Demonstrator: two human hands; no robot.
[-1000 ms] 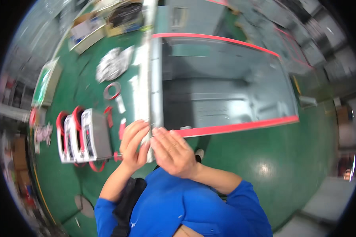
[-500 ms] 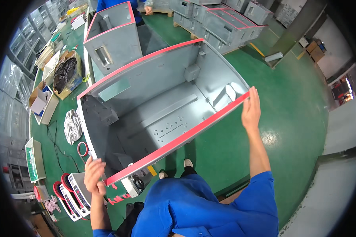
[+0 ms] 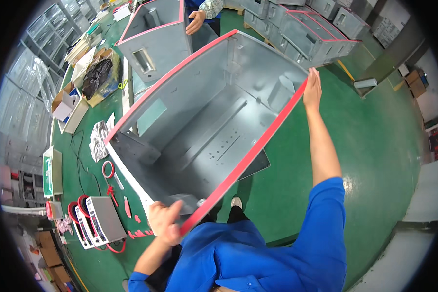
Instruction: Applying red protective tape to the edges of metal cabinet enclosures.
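The grey metal box [image 3: 194,92] has its open face turned up toward the head, and its long axis runs slantwise from the left hand [image 3: 165,221] near the body to the right hand [image 3: 312,90], farther out. Red strip [image 3: 258,150] lines both long edges, the nearer one stretching from one hand's fingers to the other's. Nearly the whole box thus lies between the two sets of fingers and beyond the left ones.

The left fingers are at the near-left corner, thumb spread apart and over the rim; they are blurred, so how firmly they grip cannot be told. The right fingers are straight, close together and laid along the outside of the far-right corner; whether they clamp the edge cannot be told either.

Left of the left fingers, on the green bench top [image 3: 75,180], stand white devices [image 3: 104,221] with red rings. Red scraps [image 3: 127,207] lie nearer those fingers, a red tape roll [image 3: 108,169] and a pale cloth [image 3: 100,138] farther beyond. A second grey box [image 3: 155,53] and a co-worker's hand [image 3: 196,22] are well beyond the left fingers; stacked boxes [image 3: 311,36] are beyond the right ones.
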